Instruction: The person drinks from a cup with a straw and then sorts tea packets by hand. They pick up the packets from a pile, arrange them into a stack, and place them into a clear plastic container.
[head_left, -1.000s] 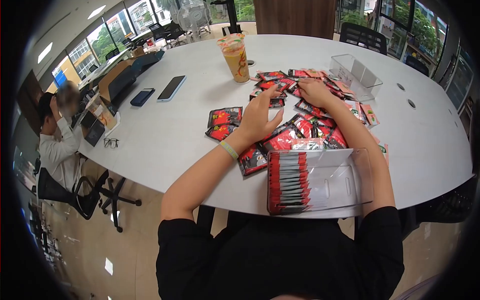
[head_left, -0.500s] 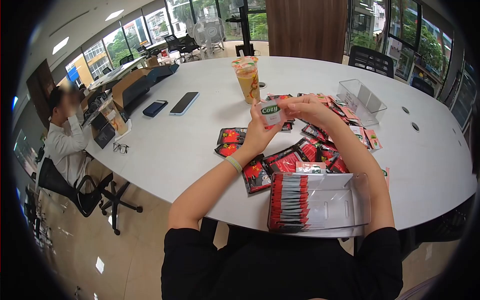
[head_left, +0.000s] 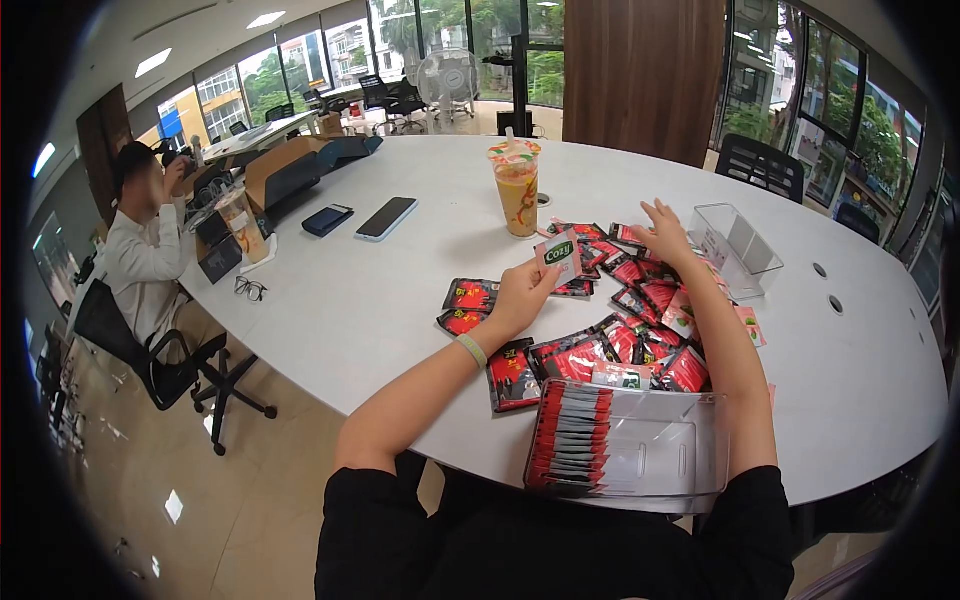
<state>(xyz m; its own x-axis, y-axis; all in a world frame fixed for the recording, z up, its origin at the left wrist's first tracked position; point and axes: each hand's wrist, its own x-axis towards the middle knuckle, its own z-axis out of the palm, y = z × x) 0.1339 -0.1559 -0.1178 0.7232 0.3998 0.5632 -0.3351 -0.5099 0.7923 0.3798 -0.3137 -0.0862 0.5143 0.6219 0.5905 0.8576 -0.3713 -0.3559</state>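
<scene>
Pinched in my left hand (head_left: 524, 300) is a Cozy tea sachet (head_left: 558, 256), its green and white logo turned up toward me. My right hand (head_left: 663, 236) is stretched over the far side of a pile of red and black sachets (head_left: 575, 352), fingers apart and nothing visible in them. Several pinkish Cozy sachets (head_left: 679, 315) lie among the pile. Close to my body, a clear plastic box (head_left: 668, 452) holds a tight row of upright sachets (head_left: 572, 440) along its left side. My right forearm passes beside this box.
Beyond the pile stands a cup of orange drink (head_left: 517, 195). A second clear box (head_left: 740, 250) sits at the right. On the left are a phone (head_left: 386, 219), a dark wallet (head_left: 328, 220), glasses (head_left: 251, 289) and an open cardboard box (head_left: 290, 175). A person (head_left: 150, 240) sits at the table's left.
My right hand has left the sachet and moved right over the pile, its fingers spreading. The Cozy sachet stays in my left hand alone. The view has shifted slightly.
</scene>
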